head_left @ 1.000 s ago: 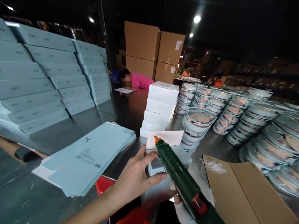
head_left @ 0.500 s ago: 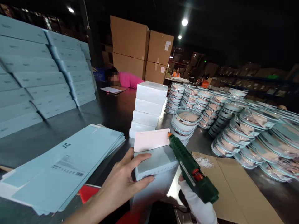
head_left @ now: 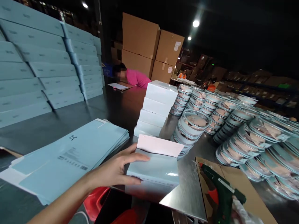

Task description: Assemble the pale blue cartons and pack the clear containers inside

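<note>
Box (head_left: 155,166) at near edge of table (head_left: 187,197); left hand (head_left: 114,169) grasps left end; likely light, stiff card, slick, crushable; best held by side edges, clear of raised flap (head_left: 158,145); right hand (head_left: 244,211) at glue gun (head_left: 221,185), cannot tell whether fingers grip.

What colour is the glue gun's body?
Dark green; the glue gun shows best in the head view, at lower right.
</note>
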`<state>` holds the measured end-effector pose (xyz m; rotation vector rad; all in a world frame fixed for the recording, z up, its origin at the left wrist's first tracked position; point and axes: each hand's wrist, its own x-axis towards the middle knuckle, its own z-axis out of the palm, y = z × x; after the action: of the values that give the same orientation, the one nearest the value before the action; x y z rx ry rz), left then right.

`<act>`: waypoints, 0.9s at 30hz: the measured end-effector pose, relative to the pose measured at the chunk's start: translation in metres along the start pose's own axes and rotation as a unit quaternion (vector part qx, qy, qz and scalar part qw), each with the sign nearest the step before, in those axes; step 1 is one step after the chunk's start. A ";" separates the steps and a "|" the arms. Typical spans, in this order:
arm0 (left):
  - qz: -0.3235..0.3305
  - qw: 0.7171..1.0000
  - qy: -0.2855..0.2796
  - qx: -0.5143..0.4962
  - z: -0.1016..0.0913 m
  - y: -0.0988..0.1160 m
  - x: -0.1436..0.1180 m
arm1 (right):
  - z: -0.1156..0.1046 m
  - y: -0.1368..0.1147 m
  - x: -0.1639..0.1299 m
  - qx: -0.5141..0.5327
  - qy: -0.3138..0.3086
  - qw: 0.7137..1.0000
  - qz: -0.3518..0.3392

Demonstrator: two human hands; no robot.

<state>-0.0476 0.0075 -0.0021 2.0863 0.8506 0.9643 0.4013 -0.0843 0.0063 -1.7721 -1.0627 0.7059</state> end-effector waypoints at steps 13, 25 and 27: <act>0.085 0.990 0.091 -0.072 0.020 -0.018 -0.004 | 0.140 -0.050 -0.007 0.051 -0.273 0.891 -0.358; 0.205 0.976 0.042 0.056 0.008 0.002 -0.001 | 0.147 -0.078 -0.020 -0.053 -0.232 0.756 -0.610; 0.195 0.979 0.053 0.006 0.005 0.000 -0.002 | 0.147 -0.067 -0.020 -0.065 -0.200 0.778 -0.592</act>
<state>-0.0443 0.0046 -0.0051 2.2768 0.5036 1.2864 0.2489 -0.0274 0.0075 -0.7033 -2.2147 0.1690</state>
